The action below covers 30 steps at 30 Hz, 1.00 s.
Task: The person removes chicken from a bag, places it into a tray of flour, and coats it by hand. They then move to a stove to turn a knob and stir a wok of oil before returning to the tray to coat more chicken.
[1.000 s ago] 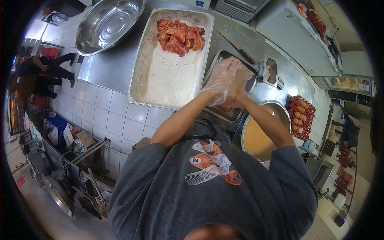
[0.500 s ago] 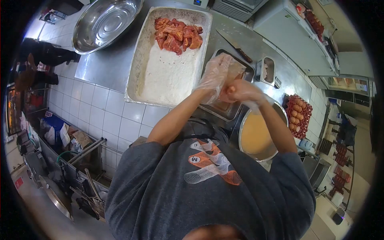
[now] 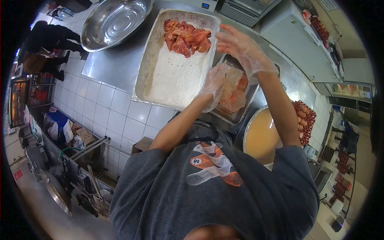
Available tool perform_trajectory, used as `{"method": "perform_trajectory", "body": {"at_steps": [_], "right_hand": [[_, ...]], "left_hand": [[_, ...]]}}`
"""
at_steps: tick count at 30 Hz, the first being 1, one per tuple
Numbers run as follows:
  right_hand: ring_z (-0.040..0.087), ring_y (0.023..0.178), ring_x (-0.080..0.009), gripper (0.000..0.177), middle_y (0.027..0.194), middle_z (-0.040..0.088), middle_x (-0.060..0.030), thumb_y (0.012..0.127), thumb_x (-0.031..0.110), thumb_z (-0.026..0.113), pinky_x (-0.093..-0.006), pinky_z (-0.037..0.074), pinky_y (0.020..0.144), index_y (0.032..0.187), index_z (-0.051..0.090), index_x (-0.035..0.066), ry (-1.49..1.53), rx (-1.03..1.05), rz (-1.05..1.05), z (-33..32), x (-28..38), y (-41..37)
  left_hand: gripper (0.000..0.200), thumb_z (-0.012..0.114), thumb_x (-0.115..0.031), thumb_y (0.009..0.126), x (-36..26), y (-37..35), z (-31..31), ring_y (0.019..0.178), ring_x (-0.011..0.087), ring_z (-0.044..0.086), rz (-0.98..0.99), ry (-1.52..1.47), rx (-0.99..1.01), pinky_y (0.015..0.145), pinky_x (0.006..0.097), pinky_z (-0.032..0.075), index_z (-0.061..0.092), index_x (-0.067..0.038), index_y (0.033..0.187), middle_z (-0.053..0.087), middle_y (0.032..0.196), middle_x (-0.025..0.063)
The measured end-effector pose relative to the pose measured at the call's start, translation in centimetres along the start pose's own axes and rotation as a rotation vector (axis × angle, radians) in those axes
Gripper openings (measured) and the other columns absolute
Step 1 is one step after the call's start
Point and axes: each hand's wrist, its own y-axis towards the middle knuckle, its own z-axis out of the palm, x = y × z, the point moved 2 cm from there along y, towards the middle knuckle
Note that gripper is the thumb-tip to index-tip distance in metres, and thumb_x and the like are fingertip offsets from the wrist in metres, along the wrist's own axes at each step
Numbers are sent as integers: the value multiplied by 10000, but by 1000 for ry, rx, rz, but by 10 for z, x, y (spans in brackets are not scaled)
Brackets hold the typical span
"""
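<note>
Red raw meat [image 3: 185, 38] on white powder [image 3: 176, 78]

The meat sits heaped at the far end of a deep rectangular tray [image 3: 145, 60], its pieces bunched together on the powder, which spreads bare across the near part. The tray stands on a metal worktop [image 3: 108, 66], its near edge towards the person.

Both hands wear loose, clear plastic gloves. The right hand [image 3: 242, 48] is spread wide, fingers apart, just beside the tray's right edge and level with the meat; nothing shows in its grasp. The left hand [image 3: 215, 80] is lower, between the tray and a smaller metal pan [image 3: 251, 95], right beside pale orange-pink pieces [image 3: 233, 100] in that pan. Its fingers are partly hidden, so I cannot tell whether it grips anything.

Nearer the person, to the right of the pan, stands a round metal bowl [image 3: 271, 153] of orange-yellow liquid [image 3: 259, 134], partly covered by the right forearm. Beyond that forearm, brown eggs [image 3: 303, 114] sit in a red egg carton [image 3: 306, 138]. A large shiny basin [image 3: 116, 24] stands to the left of the tray, tilted in view. Far left, a dark-clothed figure [image 3: 50, 40] is on the white-tiled floor [image 3: 120, 100].
</note>
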Motion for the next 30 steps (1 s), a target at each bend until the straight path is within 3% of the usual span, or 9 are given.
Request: {"method": "perform_trajectory", "body": {"at_steps": [2,5,8,11,14,16,19,24,30], "right_hand": [[604,1085,-198,580,1214,626,-135,910,295,657,-305,455,973,1371,491,-15,-84,-1,-40,-11,6,-28],[615,1057,-188,467,1164,652,-130,921,281,632,-298,469,953,1267,582,-29,-325,47,79,-24,15,-82],[636,982,-177,369,1074,682,-127,907,241,618,-309,484,911,1158,645,-28,-500,266,179,-37,-15,-116],[667,986,-262,316,1004,701,-183,858,141,581,-361,494,896,1124,666,-7,-844,246,174,-29,-90,-123],[666,995,-290,315,1001,697,-197,836,125,577,-377,496,880,1113,669,6,-1272,178,252,-37,-193,-102],[665,990,-293,305,997,696,-195,839,135,574,-381,497,873,1101,670,11,-1420,177,206,-38,-226,-89],[663,982,-297,290,990,694,-192,845,149,570,-386,498,863,1082,672,17,-1521,178,146,-35,-233,-74],[661,968,-303,270,980,690,-187,853,173,563,-396,499,847,1052,674,27,-1557,187,121,-41,-221,-72],[658,952,-310,254,967,686,-181,864,203,555,-407,501,828,1015,677,39,-1543,203,100,-50,-211,-82]], "left_hand": [[301,497,-297,1033,-17,-12,4,820,87,552,-76,-88,0,744,254,478,666,-48,1044,634,929,-2],[296,498,-300,1031,-16,-6,1,820,87,563,-41,-12,3,745,249,479,668,-58,1016,639,921,-3],[296,488,-299,1034,3,9,-1,827,75,564,60,111,54,740,243,481,667,-66,1001,640,924,-12],[326,472,-323,1032,6,2,18,862,124,587,67,97,77,787,282,487,670,-65,1012,663,936,29],[367,446,-350,1026,4,-8,30,922,213,608,364,560,65,856,352,482,668,-58,1034,680,993,100],[347,442,-333,1006,7,-13,37,970,259,607,429,606,157,891,377,473,657,-60,1013,665,1017,134],[356,444,-339,998,2,-21,42,1012,305,616,464,553,287,929,386,465,642,-43,1013,661,1053,171],[378,518,-338,981,-7,-24,44,1063,376,604,216,403,27,942,425,464,622,10,1087,652,1124,215],[359,465,-329,1004,-27,-26,42,1034,353,618,283,542,32,891,420,469,638,-20,1064,666,1059,196]]}}
